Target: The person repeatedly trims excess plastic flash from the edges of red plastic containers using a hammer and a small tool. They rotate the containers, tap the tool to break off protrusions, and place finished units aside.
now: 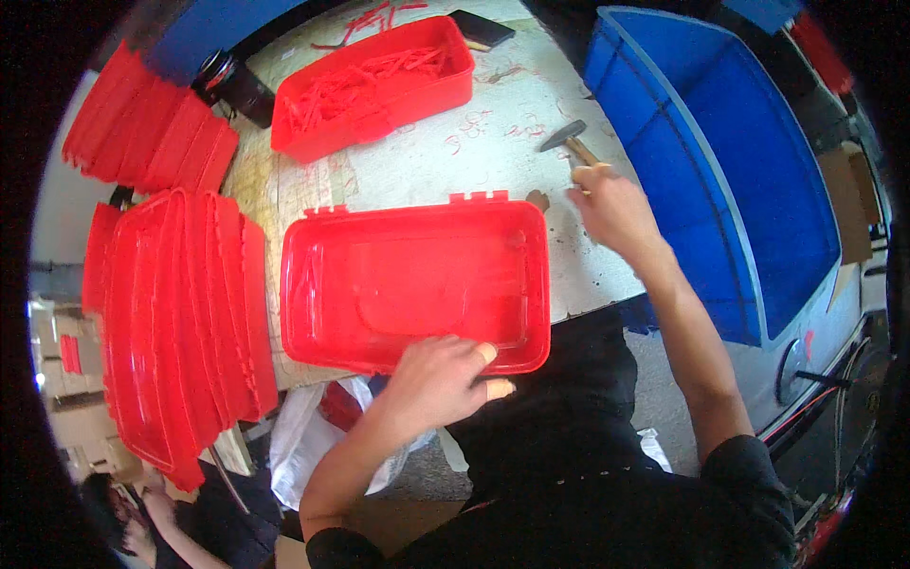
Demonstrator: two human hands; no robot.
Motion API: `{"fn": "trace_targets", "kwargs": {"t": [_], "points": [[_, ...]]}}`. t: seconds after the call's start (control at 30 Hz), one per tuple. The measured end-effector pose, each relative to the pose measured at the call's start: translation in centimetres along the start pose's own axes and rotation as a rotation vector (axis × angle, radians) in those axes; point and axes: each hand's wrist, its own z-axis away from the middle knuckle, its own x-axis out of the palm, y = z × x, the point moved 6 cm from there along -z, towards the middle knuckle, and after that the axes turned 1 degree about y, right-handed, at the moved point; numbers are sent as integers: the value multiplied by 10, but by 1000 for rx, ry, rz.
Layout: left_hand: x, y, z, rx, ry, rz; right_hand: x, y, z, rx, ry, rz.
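- Fingers of the right hand (616, 204) are curled around the wooden handle of a hammer (564, 136). The left hand (441, 377) is at the near edge of the middle red box (412, 223), with a small gap between finger and thumb; I can't tell if they grip the rim.
- A white table (417, 178) is under it all.
- On the right is a big blue bin (678, 180), deep and hollow.
- On the left are two tall piles of red boxes, one inside the next. One is the near pile (190, 322) and the other is the far pile (147, 123).
- That middle red box lies flat in front of the person, with its hollow side up and little tabs on its far edge.
- Another red box (427, 101) is at the far side, full of thin red strips (370, 81).
- Just left of it, a black cup (245, 93) leans over.
- Just right of it is a flat black thing (482, 28).
- Pale wraps cover two left fingertips.
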Motion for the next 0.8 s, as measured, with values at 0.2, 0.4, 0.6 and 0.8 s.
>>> {"fn": "trace_targets", "kwargs": {"t": [0.2, 0.4, 0.6, 0.8], "points": [[-57, -43, -122, 260, 427, -278, 48, 18, -3, 79, 218, 227], [-4, -101, -150, -348, 44, -350, 15, 41, 63, 69, 122, -798], [6, -107, -132, -435, 242, -351, 59, 14, 95, 285, -379, -1470], [5, -104, -135, -502, 250, -296, 61, 10, 69, 268, -539, -1471]]}}
